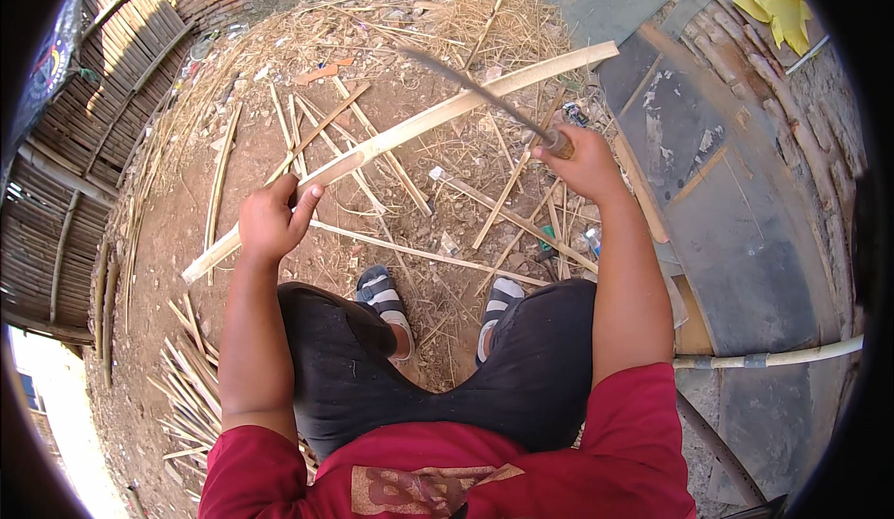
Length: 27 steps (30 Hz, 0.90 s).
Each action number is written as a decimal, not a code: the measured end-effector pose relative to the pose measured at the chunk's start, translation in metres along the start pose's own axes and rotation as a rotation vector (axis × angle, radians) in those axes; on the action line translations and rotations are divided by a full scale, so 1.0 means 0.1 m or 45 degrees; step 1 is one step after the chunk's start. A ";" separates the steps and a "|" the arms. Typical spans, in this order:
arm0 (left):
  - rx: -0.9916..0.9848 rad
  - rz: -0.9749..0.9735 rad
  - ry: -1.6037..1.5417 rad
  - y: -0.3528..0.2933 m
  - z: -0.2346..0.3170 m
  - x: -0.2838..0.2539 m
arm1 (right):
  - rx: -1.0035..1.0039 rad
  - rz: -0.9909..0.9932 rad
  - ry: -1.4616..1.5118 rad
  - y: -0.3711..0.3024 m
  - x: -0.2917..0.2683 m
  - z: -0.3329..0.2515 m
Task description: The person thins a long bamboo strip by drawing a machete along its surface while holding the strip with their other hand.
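Observation:
A long split bamboo strip (pixel 424 128) slants in front of me, its near end low on the left and its far end up to the right. My left hand (pixel 277 219) is closed around it near the lower end, thumb on top. In my right hand (pixel 585 162) is the wooden handle of a long knife (pixel 480 91). Its dark, narrow blade points up and left, crossing over the strip in view. Whether the blade touches the bamboo I cannot tell.
Loose bamboo strips (pixel 400 170) lie scattered on the dirt around my feet. A pile of cut strips (pixel 191 398) is at lower left. On the right are dark sheets (pixel 745 240) and stacked poles (pixel 782 119); a woven bamboo wall (pixel 121 81) stands left.

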<state>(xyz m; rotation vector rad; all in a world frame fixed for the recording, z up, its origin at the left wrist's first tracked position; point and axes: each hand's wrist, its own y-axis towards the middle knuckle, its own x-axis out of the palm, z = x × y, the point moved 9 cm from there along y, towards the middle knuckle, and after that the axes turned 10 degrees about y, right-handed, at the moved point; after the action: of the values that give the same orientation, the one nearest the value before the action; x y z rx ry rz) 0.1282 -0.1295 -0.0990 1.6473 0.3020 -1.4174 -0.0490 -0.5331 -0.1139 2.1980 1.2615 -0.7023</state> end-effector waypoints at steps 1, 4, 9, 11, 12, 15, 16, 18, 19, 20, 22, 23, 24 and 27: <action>-0.028 0.015 -0.007 0.01 -0.03 -0.01 | 0.081 0.111 0.088 -0.01 -0.10 0.20; -0.053 0.020 -0.009 0.03 -0.02 -0.01 | 0.277 0.333 0.185 0.00 -0.27 0.48; -0.101 -0.030 -0.057 0.07 0.04 0.05 | -0.062 0.268 0.023 0.01 -0.08 0.07; -0.128 -0.091 -0.117 0.07 0.08 0.06 | -0.205 0.093 -0.165 -0.02 0.14 -0.28; -0.129 -0.135 -0.132 0.06 0.09 0.12 | -0.276 0.012 -0.262 -0.04 0.27 -0.47; -0.118 -0.219 -0.266 -0.02 0.06 0.24 | -0.600 -0.064 -0.396 -0.12 0.58 -0.84; -0.100 -0.210 -0.310 -0.03 0.06 0.23 | -0.661 -0.024 -0.317 -0.16 0.57 -0.96; -0.114 -0.185 -0.334 -0.02 0.05 0.21 | -0.533 0.003 -0.276 -0.08 0.50 -0.85; -0.124 -0.172 -0.343 -0.02 0.02 0.19 | -0.471 0.014 -0.253 -0.03 0.45 -0.78; -0.136 -0.186 -0.323 -0.01 0.01 0.21 | -0.343 0.078 -0.173 0.01 0.33 -0.61; -0.168 -0.204 -0.308 0.01 -0.02 0.26 | -0.095 0.206 -0.040 0.08 0.06 -0.20; -0.156 -0.225 -0.303 0.02 -0.01 0.28 | -0.041 0.243 -0.034 0.08 -0.05 -0.07; -0.145 -0.250 -0.291 0.02 -0.03 0.30 | 0.015 0.279 -0.022 0.05 -0.11 0.08; -0.145 -0.316 -0.304 -0.01 -0.03 0.33 | -0.050 0.258 -0.086 0.04 0.00 0.10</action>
<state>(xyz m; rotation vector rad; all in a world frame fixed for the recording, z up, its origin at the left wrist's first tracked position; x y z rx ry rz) 0.1395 -0.1391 -0.1289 1.3675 0.4521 -1.7314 -0.0470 -0.5415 -0.1200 2.2120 0.9936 -0.6591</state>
